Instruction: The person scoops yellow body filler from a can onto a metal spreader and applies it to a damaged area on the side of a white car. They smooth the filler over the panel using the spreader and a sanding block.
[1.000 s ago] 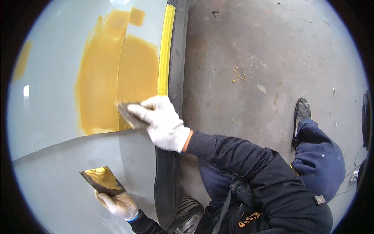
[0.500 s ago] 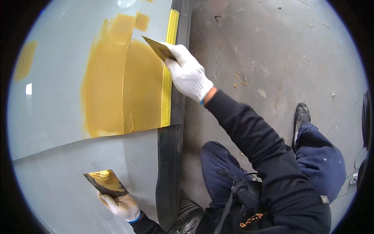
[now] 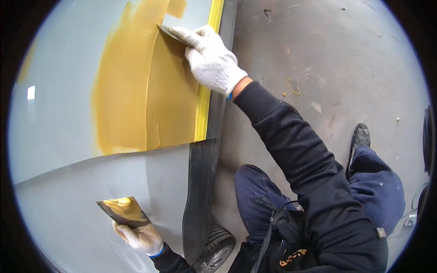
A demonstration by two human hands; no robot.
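Observation:
My right hand (image 3: pixel 215 63), in a white knit glove, grips a filler spreader (image 3: pixel 169 32) whose edge meets the coated panel. Ochre body filler (image 3: pixel 125 98) covers a broad patch of the pale grey car panel (image 3: pixel 61 118), with a thin ridge running lengthwise through it. Yellow masking tape (image 3: pixel 202 116) lines the patch's right edge. Lower down, my gloved left hand (image 3: pixel 140 237) is closed on a flat metal filler plate (image 3: pixel 124 211) with a smear of yellow filler on top. My fingers partly cover both tools.
Black trim (image 3: pixel 198 182) borders the panel beside the tape. A car wheel (image 3: pixel 216 250) shows near my left forearm. On the grey floor (image 3: pixel 314 59) lie a curled yellow strip (image 3: pixel 292 86) and small scraps. My shoe (image 3: pixel 360 136) is at the right.
My right hand has moved slightly up and left, and its spreader now lies against the filler instead of tilting above the taped edge. My left hand with the plate has hardly moved.

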